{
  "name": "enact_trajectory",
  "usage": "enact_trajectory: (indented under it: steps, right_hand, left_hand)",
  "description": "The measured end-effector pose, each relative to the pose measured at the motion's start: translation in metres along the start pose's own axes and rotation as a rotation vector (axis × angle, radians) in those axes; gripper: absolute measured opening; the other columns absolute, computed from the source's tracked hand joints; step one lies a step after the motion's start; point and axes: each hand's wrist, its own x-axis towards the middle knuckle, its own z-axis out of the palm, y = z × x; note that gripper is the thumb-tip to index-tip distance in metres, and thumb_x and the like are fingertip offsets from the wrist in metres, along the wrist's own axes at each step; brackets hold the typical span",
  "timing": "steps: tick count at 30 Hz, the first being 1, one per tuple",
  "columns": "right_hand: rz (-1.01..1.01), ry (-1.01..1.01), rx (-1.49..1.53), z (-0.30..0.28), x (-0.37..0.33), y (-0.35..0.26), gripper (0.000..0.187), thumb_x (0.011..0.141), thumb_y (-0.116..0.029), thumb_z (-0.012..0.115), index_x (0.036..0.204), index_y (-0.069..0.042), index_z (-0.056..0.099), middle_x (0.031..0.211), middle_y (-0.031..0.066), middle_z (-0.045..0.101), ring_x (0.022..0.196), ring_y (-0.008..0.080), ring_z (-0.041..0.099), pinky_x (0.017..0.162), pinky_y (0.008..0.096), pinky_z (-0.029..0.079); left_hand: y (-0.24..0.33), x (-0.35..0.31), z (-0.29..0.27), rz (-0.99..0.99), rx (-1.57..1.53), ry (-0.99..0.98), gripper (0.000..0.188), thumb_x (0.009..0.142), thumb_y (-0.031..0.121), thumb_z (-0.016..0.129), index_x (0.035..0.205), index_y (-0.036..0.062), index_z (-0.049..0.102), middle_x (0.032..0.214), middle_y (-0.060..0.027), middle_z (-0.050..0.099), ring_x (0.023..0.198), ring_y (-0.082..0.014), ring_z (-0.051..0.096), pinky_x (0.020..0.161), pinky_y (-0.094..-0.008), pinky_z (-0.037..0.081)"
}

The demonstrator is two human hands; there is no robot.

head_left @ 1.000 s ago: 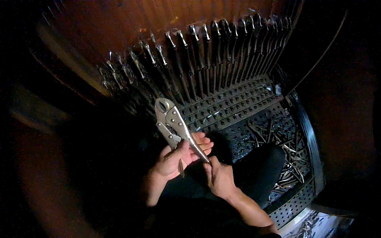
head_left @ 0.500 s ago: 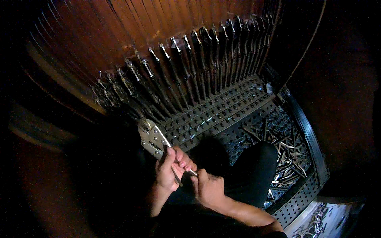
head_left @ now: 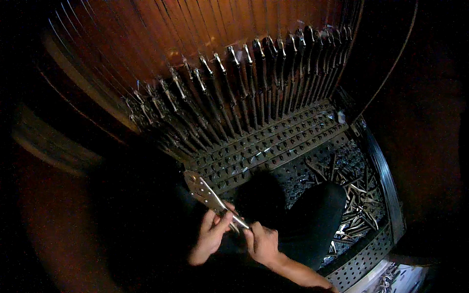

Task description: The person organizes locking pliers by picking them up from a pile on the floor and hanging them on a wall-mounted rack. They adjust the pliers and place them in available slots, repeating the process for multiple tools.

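Observation:
A pair of metal locking pliers [head_left: 204,191] lies in front of me, jaws toward the upper left and handle toward the lower right. My left hand [head_left: 213,233] closes round the middle of its handles, thumb on top. At the handle's end, my right hand [head_left: 263,242] pinches the tip with thumb and curled forefinger; whether it grips the end screw cannot be made out. The jaws are at the far end, dark and partly hard to see, and I can make out nothing between them.
Beyond the pliers stands a row of dark upright rods with shiny hooked tops [head_left: 234,56], above a studded metal plate [head_left: 273,139]. Cut metal scraps [head_left: 359,210] litter the floor to the right of my dark-clothed knee [head_left: 317,215]. A wire bundle [head_left: 383,166] edges the right side. A perforated strip [head_left: 359,271] runs below it.
The pliers have swung lower and turned, showing their narrow edge. My left hand has shifted down along with them, and its fingers have moved on the handles. The right hand stays at the handle's end.

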Motion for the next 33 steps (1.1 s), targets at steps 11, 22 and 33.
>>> enact_trajectory:
  steps: [11,22,33]
  right_hand:
    - [-0.091,-0.183,0.025,0.020,-0.027,-0.005,0.027,0.097,-0.026,0.065,0.082,-0.006,0.054,0.049,0.0099,0.053,0.037,0.0316,0.054,0.038,0.0424,0.042]
    - [0.009,-0.223,0.086,0.001,-0.018,-0.005,0.019,0.096,-0.014,0.061,0.083,-0.004,0.053,0.062,0.0162,0.054,0.053,0.0375,0.056,0.050,0.0462,0.041]
    - [0.243,-0.239,0.762,-0.001,-0.021,-0.008,0.044,0.107,-0.038,0.042,0.080,-0.006,0.053,0.066,0.0017,0.050,0.058,0.0117,0.046,0.055,0.0288,0.038]
  left_hand:
    - [-0.014,-0.044,0.003,0.087,0.160,0.235,0.012,0.101,0.018,0.062,0.102,0.0069,0.063,0.074,0.0031,0.059,0.053,-0.0048,0.048,0.048,-0.0227,0.039]
    - [0.000,-0.056,-0.032,-0.030,0.210,-0.003,0.038,0.101,0.012,0.059,0.139,0.0066,0.056,0.073,0.0062,0.049,0.064,-0.0032,0.046,0.057,-0.0227,0.038]
    - [0.011,-0.028,-0.019,0.199,0.090,-0.268,0.038,0.103,0.009,0.054,0.138,-0.0048,0.051,0.096,-0.0058,0.064,0.088,-0.0127,0.062,0.079,-0.0284,0.053]
